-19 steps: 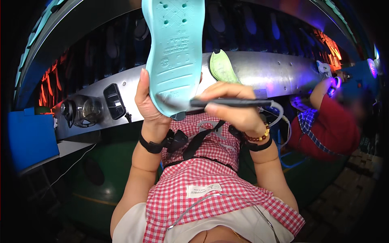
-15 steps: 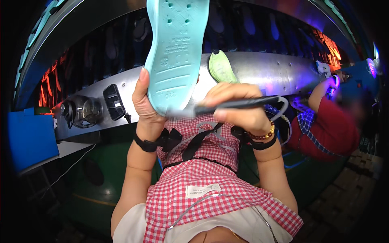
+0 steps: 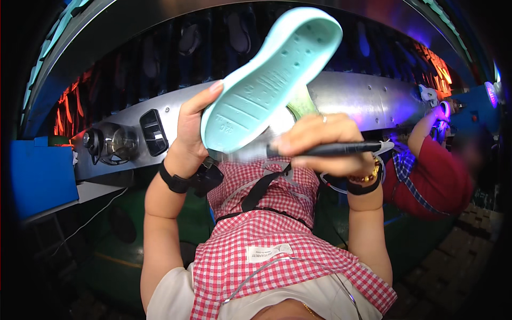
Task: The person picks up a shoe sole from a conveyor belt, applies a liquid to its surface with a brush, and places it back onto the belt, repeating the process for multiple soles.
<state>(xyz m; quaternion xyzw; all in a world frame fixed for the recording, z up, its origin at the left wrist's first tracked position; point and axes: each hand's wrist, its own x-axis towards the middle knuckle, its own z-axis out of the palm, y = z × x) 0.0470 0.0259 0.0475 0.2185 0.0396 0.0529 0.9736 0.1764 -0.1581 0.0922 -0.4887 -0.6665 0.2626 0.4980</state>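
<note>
Currently mid-job: left hand (image 3: 189,133) fingers clamp the mint shoe sole (image 3: 269,80), right hand (image 3: 320,141) fingers grip black pen tool (image 3: 330,150) at its heel edge, trimming looks unfinished.

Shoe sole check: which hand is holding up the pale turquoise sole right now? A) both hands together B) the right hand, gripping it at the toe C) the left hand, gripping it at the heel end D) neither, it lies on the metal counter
C: the left hand grips the lower end of the turquoise sole, raised off the metal counter, while the right hand holds a dark pen-like tool by its edge.
</note>
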